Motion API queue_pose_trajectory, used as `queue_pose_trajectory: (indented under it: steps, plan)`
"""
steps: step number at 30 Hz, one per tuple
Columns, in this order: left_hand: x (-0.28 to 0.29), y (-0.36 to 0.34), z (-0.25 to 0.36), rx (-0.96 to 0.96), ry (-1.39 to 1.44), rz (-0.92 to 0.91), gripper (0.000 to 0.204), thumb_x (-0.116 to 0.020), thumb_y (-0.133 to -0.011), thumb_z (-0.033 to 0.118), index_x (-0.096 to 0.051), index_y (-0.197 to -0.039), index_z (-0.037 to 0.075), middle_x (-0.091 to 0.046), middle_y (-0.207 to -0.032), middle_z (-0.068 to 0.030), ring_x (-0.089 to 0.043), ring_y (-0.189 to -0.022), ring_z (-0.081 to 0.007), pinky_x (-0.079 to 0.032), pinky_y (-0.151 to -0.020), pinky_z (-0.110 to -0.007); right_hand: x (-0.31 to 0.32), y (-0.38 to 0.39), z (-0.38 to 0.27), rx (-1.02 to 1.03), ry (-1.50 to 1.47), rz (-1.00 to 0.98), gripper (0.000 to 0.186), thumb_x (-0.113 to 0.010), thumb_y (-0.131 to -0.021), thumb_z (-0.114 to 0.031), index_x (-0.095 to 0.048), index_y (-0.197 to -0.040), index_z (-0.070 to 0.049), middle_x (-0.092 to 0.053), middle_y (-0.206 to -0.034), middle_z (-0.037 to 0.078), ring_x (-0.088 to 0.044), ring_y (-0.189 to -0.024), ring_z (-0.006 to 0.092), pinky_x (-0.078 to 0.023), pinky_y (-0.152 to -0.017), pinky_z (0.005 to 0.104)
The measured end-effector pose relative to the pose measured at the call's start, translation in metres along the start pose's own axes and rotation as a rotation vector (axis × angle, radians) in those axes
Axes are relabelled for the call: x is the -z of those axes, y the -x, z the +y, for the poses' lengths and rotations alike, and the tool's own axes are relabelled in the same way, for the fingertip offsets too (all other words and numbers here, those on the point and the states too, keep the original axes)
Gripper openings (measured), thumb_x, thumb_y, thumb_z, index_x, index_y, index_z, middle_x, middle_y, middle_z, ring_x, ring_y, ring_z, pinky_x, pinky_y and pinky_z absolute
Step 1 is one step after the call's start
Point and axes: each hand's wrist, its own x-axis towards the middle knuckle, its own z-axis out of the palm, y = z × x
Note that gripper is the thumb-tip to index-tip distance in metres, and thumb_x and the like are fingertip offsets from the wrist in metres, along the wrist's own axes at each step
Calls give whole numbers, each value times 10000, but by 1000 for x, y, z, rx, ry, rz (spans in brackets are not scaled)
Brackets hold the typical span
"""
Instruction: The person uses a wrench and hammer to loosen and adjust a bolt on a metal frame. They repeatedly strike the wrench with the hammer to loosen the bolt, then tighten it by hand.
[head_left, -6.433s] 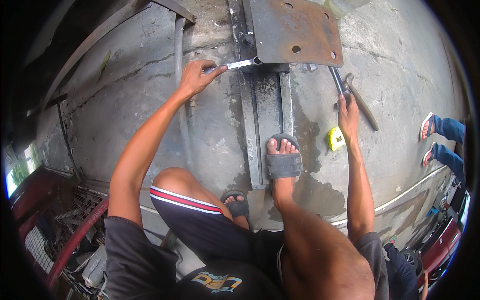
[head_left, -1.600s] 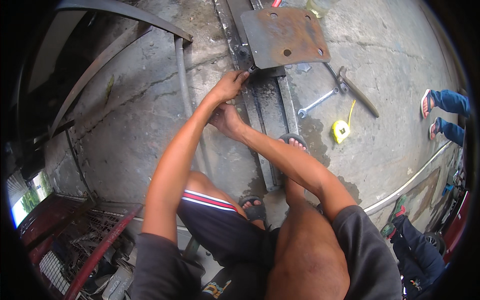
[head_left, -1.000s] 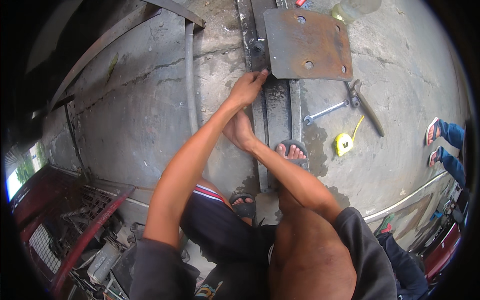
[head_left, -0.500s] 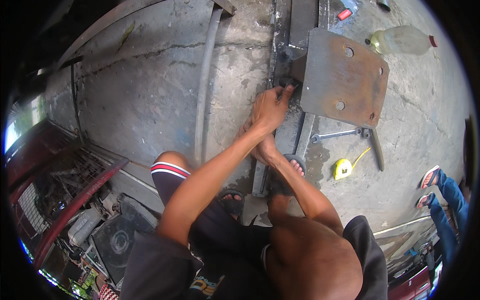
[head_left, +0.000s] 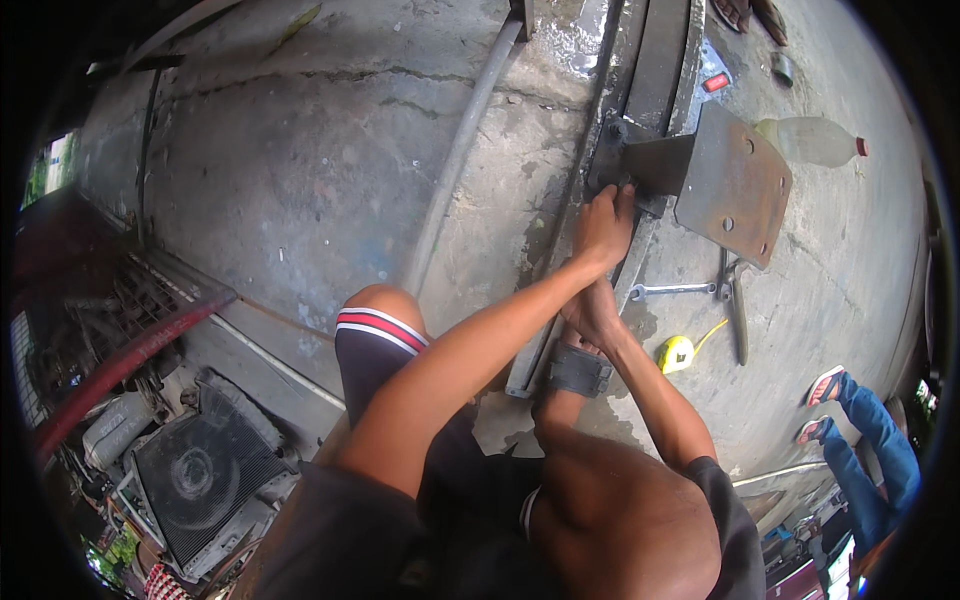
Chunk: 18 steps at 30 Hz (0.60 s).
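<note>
My left hand (head_left: pixel 604 228) reaches to the base of a steel bracket (head_left: pixel 738 185), its fingers closed at the base's near edge. Whatever they grip there is too small and hidden to name. Under my left wrist rests my right hand (head_left: pixel 594 312), low over the long steel beam (head_left: pixel 545 345); its fingers are mostly hidden. The bracket has a rusty plate with several holes, joined by a dark stem to a flat base on the beam. A bolt head (head_left: pixel 617 130) shows at the base's far side.
Right of the beam lie a wrench (head_left: pixel 672 290), pliers (head_left: pixel 738 310), a yellow tape measure (head_left: pixel 677 352), a red object (head_left: pixel 715 82) and a plastic bottle (head_left: pixel 815 141). A grey pipe (head_left: pixel 465 150) runs along the left. A radiator (head_left: pixel 200 470) stands lower left; other people's feet show at right.
The view has shifted, so beam and bracket appear more tilted, with more of the bracket's stem in sight. My left hand stays at the bracket's base; my right hand remains by my left wrist.
</note>
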Motion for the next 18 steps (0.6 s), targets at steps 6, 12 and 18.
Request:
queue_pose_trajectory:
  steps: [6, 12, 18]
  plan:
    - [60, -52, 4, -148, -231, -465, 629, -401, -1042, 541, -638, -997, -40, -632, -688, -129, -639, -610, -228, -506, -584, -386, -72, -65, 42, 236, -256, 112, 794, -272, -985, -689, -348, -1477, -71, -488, -1402, 128, -546, -1186, 284, -408, -1048, 445]
    - [61, -56, 6, -131, -292, -544, 646, -394, -1049, 516, -634, -927, -72, -648, -746, -191, -658, -724, -334, -510, -689, -443, -76, -63, 48, 222, -319, 111, 779, -256, -951, -772, -416, -1265, -76, -503, -1027, 98, -523, -847, 217, -426, -764, 387]
    - [43, -29, 8, 212, 55, -405, 580, -386, -1048, 553, -590, -970, 16, -465, -657, 18, -454, -588, -86, -402, -528, -258, -46, -22, 29, 104, -235, -91, 667, -281, -956, -764, -464, -923, -124, -362, -637, -25, -324, -496, 105, -303, -514, 277]
